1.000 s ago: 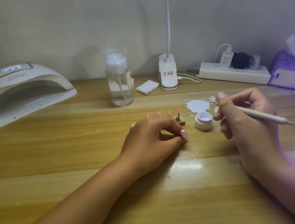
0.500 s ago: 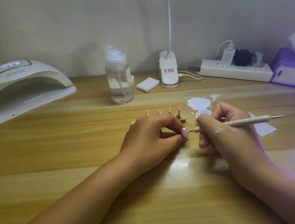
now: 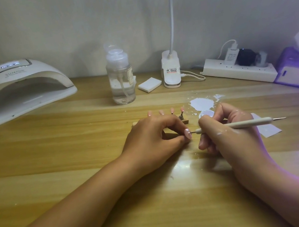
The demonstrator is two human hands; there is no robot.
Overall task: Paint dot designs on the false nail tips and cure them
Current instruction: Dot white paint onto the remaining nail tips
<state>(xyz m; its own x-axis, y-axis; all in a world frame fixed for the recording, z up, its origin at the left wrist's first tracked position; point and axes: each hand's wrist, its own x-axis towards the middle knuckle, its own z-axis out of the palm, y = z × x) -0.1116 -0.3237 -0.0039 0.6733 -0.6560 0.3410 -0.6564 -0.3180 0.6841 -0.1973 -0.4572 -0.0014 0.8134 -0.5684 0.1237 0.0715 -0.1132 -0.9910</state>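
The pink nail tip (image 3: 187,133) is near the middle of the tabletop (image 3: 97,182). The left hand (image 3: 155,138) pinches it between thumb and finger. The right hand (image 3: 228,133) grips the dotting tool (image 3: 232,126) like a pencil. A moment ago that hand was up by the little jar, with the tool pointing away. Now the tool lies flat and its thin point touches the nail tip. So I think a dot is going on right now, and curing comes later.

More pink tips (image 3: 161,112) stand on a wooden holder (image 3: 186,121) just behind the left hand. The small jar (image 3: 206,113) peeks out behind the right hand and looks white inside. Toward the back edge, a clear bottle (image 3: 120,78) is partly full of clear liquid. The curing lamp (image 3: 20,90) waits at the back left corner.
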